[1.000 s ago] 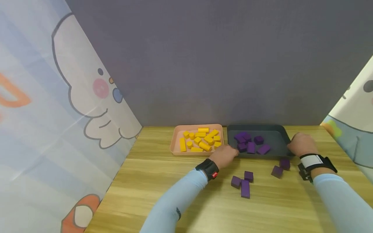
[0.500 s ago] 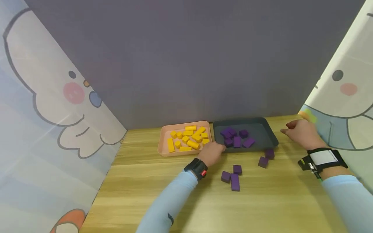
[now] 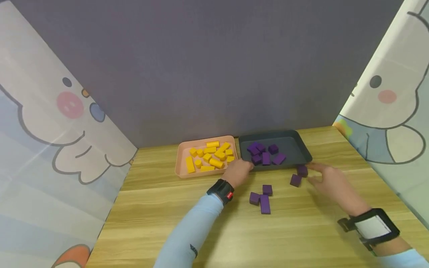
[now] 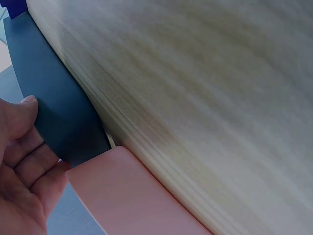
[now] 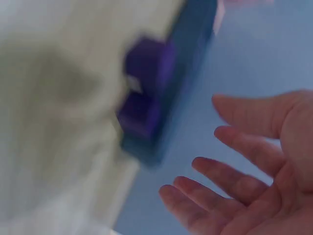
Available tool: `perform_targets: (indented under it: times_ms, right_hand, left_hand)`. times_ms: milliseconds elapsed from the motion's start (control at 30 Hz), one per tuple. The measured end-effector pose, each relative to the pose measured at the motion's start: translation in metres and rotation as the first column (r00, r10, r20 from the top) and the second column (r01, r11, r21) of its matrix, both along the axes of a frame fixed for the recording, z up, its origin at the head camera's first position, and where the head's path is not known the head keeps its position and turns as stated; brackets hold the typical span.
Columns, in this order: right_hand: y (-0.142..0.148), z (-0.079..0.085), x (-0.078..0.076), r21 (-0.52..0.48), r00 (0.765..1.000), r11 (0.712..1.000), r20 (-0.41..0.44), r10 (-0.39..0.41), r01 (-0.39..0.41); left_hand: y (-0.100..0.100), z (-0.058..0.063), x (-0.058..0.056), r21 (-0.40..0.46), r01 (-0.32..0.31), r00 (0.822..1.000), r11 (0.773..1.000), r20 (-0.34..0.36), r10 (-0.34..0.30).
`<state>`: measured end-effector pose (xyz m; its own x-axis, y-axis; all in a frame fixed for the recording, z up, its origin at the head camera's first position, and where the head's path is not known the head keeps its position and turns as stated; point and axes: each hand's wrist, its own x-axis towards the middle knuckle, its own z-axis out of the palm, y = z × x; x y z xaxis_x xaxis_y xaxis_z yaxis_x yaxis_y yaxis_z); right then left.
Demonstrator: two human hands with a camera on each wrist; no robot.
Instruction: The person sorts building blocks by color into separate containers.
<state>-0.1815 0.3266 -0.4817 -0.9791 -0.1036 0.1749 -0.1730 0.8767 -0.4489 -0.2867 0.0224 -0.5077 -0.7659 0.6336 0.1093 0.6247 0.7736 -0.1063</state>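
My left hand (image 3: 237,172) holds the near left corner of a dark tray (image 3: 291,147). In the left wrist view its thumb lies on the outer wall of that tray (image 4: 54,88), with the other fingers behind the rim. Several purple blocks (image 3: 266,158) lie in the tray. My right hand (image 3: 333,186) is just right of two purple cubes at the tray's near right corner, one close to the wall (image 3: 302,171) and one nearer me (image 3: 295,180). In the right wrist view the right hand's fingers (image 5: 215,181) are spread with nothing between them.
A peach tray (image 3: 181,169) with several yellow blocks (image 3: 216,163) stands left of the dark one. Two purple cubes (image 3: 254,198) and a longer purple block (image 3: 265,204) lie together on the wooden table (image 3: 151,219). A grey wall (image 3: 214,74) rises behind.
My right hand has left the dark tray's right end, swung out right, then come back down beside the two cubes. The left hand stays on the tray corner; the head view has shifted.
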Motion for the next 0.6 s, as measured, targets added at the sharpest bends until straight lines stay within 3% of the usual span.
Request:
perform_targets:
  times_ms: [100,233,400,600]
  right_hand:
    - [-0.019,-0.016,0.007,0.059,0.994,0.992,0.017,0.112,-0.113]
    - [-0.035,-0.031,0.010,0.166,0.979,0.965,0.045,0.198,-0.203]
    - [-0.040,-0.043,0.013,0.228,0.966,0.939,0.092,0.241,-0.256]
    - [-0.042,-0.049,0.016,0.248,0.964,0.932,0.042,0.261,-0.263]
  left_hand:
    - [0.000,0.001,-0.001,0.013,0.002,1.000,1.000,-0.003,-0.002]
    - [0.001,0.001,-0.001,0.027,-0.018,1.000,0.999,-0.007,0.018]
    - [0.003,0.001,0.000,0.024,-0.044,0.999,0.999,0.024,0.044]
    - [0.004,0.002,-0.001,0.025,-0.039,0.999,0.999,0.036,0.038]
